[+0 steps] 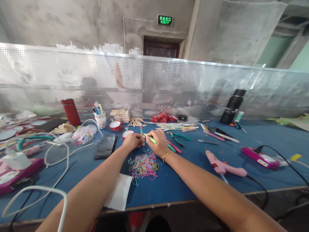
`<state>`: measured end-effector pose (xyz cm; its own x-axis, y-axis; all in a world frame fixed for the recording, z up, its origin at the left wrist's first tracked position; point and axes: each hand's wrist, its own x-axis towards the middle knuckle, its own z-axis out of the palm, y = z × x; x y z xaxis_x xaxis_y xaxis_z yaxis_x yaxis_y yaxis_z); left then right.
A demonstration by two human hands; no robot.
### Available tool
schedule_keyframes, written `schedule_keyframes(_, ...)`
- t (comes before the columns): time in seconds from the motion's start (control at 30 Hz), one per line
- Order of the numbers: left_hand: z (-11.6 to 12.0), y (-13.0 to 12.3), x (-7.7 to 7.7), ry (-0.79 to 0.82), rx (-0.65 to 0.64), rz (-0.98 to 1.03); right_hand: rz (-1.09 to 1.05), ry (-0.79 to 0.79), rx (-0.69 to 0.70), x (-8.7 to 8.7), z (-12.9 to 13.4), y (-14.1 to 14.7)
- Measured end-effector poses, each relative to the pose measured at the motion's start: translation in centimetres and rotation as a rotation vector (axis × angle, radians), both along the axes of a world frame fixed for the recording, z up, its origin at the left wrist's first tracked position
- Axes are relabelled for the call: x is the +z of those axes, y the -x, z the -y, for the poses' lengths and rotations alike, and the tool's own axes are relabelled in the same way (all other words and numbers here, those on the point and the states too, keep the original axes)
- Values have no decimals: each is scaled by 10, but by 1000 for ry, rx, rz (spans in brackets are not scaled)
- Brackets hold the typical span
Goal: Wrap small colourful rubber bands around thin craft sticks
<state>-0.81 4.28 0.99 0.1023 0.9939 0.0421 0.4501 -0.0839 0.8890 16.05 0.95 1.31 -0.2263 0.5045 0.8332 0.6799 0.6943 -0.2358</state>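
Observation:
My left hand point(134, 141) pinches a flat craft stick point(141, 130) with red and green bands, held upright above the table. Closed around a light green marker point(152, 139), my right hand point(158, 141) brings its tip against or very near the stick; actual contact is too small to tell. Just below both hands lies a loose pile of multicoloured rubber bands point(144, 165). Behind the left hand is a small round red-rimmed piece point(127, 133). Green-handled pliers point(177, 139) and several markers point(174, 146) rest right of my right hand.
A pink glue gun point(223, 166) and purple power strip point(262, 158) lie at right. Left are a phone point(105, 146), white cables point(65, 161) and a paper cup of pens point(100, 120). Red point(71, 112) and black bottles point(233, 108) stand near the perforated metal screen point(154, 87).

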Motion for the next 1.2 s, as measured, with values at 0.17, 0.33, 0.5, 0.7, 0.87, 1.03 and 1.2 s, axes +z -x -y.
schedule_keyframes(0.17, -1, 0, 0, 13, 1, 19, 35, 6, 28, 0, 1, 1)
schedule_keyframes(0.33, 0, 0, 1, 8, 2, -8, -1, -4, -13, -2, 0, 1)
schedule_keyframes(0.5, 0, 0, 0, 14, 4, 3, 29, -5, 38, -1, 0, 1)
schedule_keyframes(0.7, 1, 0, 0, -5, -6, 3, 4, -7, 9, 0, 0, 1)
schedule_keyframes(0.87, -1, 2, -2, -3, -7, 5, 25, 5, 6, -1, 0, 1)
schedule_keyframes(1.03, -1, 2, -2, -6, -16, 8, 41, -9, 28, -1, 0, 1)
schedule_keyframes(1.2, -1, 2, -3, -1, -28, 16, 0, 2, -4, -1, 0, 1)
